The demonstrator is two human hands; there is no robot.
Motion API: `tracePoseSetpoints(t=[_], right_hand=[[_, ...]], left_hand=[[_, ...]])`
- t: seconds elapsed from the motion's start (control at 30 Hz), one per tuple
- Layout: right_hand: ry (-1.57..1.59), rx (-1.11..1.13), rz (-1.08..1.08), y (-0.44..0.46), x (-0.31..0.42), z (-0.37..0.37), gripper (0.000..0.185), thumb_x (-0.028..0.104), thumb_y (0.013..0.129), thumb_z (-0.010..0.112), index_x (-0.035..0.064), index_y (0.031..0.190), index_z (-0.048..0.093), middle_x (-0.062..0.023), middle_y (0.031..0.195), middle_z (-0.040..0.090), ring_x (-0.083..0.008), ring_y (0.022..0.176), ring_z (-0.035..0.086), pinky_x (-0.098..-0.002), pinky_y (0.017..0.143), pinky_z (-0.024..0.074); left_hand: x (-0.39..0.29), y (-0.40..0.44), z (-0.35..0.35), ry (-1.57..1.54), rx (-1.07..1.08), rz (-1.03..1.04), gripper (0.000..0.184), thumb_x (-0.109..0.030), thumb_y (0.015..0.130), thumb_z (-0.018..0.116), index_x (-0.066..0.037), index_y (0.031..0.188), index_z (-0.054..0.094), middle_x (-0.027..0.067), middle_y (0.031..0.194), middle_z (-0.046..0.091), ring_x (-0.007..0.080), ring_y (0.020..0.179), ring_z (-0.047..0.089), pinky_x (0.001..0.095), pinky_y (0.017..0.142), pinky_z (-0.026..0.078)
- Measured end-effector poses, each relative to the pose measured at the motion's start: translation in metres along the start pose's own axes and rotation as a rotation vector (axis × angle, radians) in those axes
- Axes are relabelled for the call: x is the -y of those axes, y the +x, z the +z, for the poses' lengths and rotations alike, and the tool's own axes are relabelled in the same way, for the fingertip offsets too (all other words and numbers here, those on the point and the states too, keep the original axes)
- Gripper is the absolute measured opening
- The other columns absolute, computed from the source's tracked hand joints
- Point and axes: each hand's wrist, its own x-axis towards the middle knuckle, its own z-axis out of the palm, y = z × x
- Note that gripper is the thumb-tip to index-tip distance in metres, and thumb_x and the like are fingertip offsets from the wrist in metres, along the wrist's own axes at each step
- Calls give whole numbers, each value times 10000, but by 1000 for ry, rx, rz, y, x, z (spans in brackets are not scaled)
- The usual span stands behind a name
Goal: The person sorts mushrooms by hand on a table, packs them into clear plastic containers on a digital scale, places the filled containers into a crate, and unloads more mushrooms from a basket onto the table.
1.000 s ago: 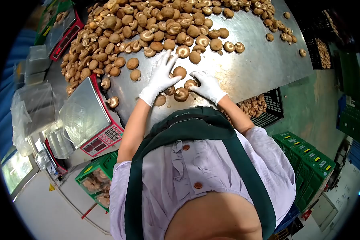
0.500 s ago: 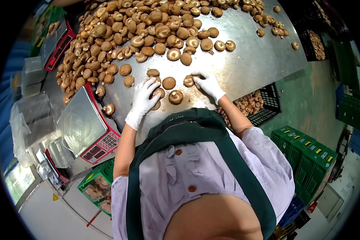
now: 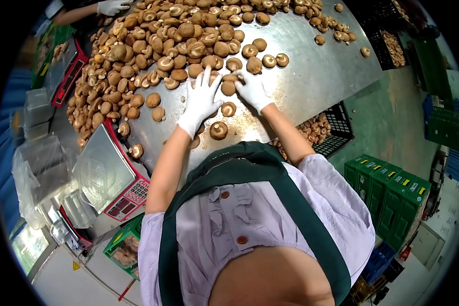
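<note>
Brown mushrooms, which look like shiitake, lie in a big heap (image 3: pixel 137 61) over the metal table (image 3: pixel 311 76). My left hand (image 3: pixel 201 102), in a white glove, lies with spread fingers at the heap's near edge, its fingertips over mushrooms that they partly hide. Close on its right, my right hand (image 3: pixel 253 92), also gloved, has its fingers stretched apart and touches a mushroom (image 3: pixel 228 88) with its tips. Nearer to me are a loose mushroom (image 3: pixel 228 109) and one with its stem up (image 3: pixel 219 130). Others sit partly hidden by my left wrist.
A scale (image 3: pixel 107 168) with a red frame stands at the left, and a second red scale (image 3: pixel 71 71) behind it. Below the table's right edge is a black crate (image 3: pixel 339 130) of mushrooms. Green crates (image 3: pixel 387 194) stand right. A co-worker's gloved hand (image 3: pixel 113 7) is at the far left.
Both hands have moved forward to the heap's edge and closer together. My left fingers have spread. A co-worker's gloved hand has come into view at the top left.
</note>
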Motion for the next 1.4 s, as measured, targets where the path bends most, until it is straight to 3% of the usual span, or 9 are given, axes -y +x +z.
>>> tracePoseSetpoints(t=[0.13, 0.23, 0.33, 0.5, 0.57, 0.73, 1.17, 1.23, 1.4], right_hand=[[-12, 86, 20, -40, -14, -12, 260, 170, 847, 582, 102, 1086, 658, -160, 1024, 671, -315, 950, 649, -350, 857, 510], [133, 0, 291, -41, -5, -40, 235, 146, 853, 594, 80, 1059, 684, -102, 935, 699, -138, 800, 658, -270, 775, 520], [74, -276, 218, -16, 0, -73, 247, 155, 852, 593, 92, 1074, 680, -110, 937, 693, -178, 771, 651, -298, 741, 524], [-448, -525, 14, 52, -69, -88, 333, 273, 841, 591, 129, 1135, 652, -132, 1137, 631, -349, 1080, 530, -413, 961, 418], [-388, -229, 168, 58, -69, -88, 345, 317, 833, 584, 116, 1100, 670, -152, 1156, 628, -341, 1093, 534, -404, 964, 429], [-246, -173, 107, 15, -34, -68, 330, 376, 787, 649, 105, 972, 681, -160, 1005, 655, -354, 1044, 549, -411, 885, 459], [-206, -142, -428, -47, -25, -27, 764, 349, 618, 831, 106, 1275, 526, -122, 1151, 606, -300, 1013, 580, -393, 877, 477], [52, 34, -120, -47, -20, -31, 800, 341, 621, 844, 97, 1304, 504, -145, 1161, 601, -272, 969, 609, -358, 840, 497], [420, -7, 65, -38, -26, -25, 673, 348, 770, 754, 91, 1332, 489, -157, 1145, 612, -231, 1050, 608, -340, 905, 488]], left_hand=[[-5, -46, -2, -118, -107, 21, 558, -355, 773, 680, -105, 1251, 541, 131, 1464, 333, 344, 1279, 360, 500, 1022, 309], [0, -80, -3, -185, -85, 1, 528, -351, 778, 680, -92, 1222, 559, 119, 1414, 409, 343, 1236, 407, 480, 1009, 319], [8, -96, 3, -204, -175, 43, 487, -335, 789, 677, -117, 1212, 575, 99, 1320, 512, 301, 1176, 472, 446, 974, 341], [4, -67, -15, -226, -352, -22, 500, -290, 785, 690, -104, 1232, 565, 113, 1303, 528, 283, 1129, 520, 418, 929, 375], [2, -40, -22, -292, -337, 28, 589, -312, 768, 703, -111, 1288, 515, 160, 1395, 429, 339, 1216, 455, 458, 1009, 337], [-8, 1, 10, -73, -158, 49, 747, -491, 787, 643, -193, 1418, 377, 140, 1467, 345, 331, 1315, 361, 602, 1063, 206], [15, -60, 4, -213, -284, -38, 360, -244, 822, 620, -153, 1170, 605, 82, 1213, 570, 320, 1193, 483, 471, 989, 337], [21, -69, 3, -218, -385, -77, 302, -222, 831, 618, -145, 1122, 639, 77, 1154, 608, 321, 1184, 493, 457, 975, 354], [37, -88, 6, -319, -449, -195, 208, -165, 854, 619, -96, 1044, 667, 102, 1091, 646, 333, 1128, 536, 427, 967, 398]])
